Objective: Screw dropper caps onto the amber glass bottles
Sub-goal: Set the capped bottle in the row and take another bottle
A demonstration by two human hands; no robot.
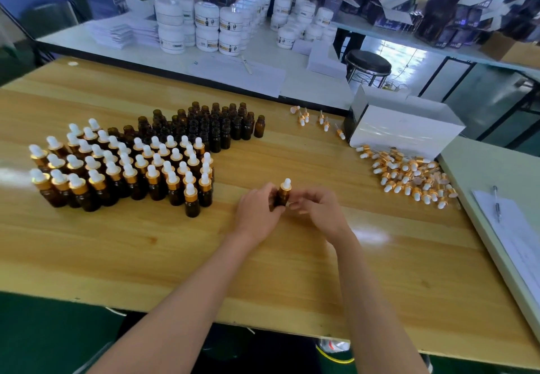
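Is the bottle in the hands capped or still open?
Capped: a dropper cap, white bulb over gold collar, sits on the neck of the bottle, which the left hand holds. Whether it is tight cannot be told.

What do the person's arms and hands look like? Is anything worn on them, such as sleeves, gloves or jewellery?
Both arms are bare as far as the picture shows: there is no sleeve on the left forearm or the right forearm. The left hand and the right hand have no gloves. No watch, bracelet or ring shows on either one.
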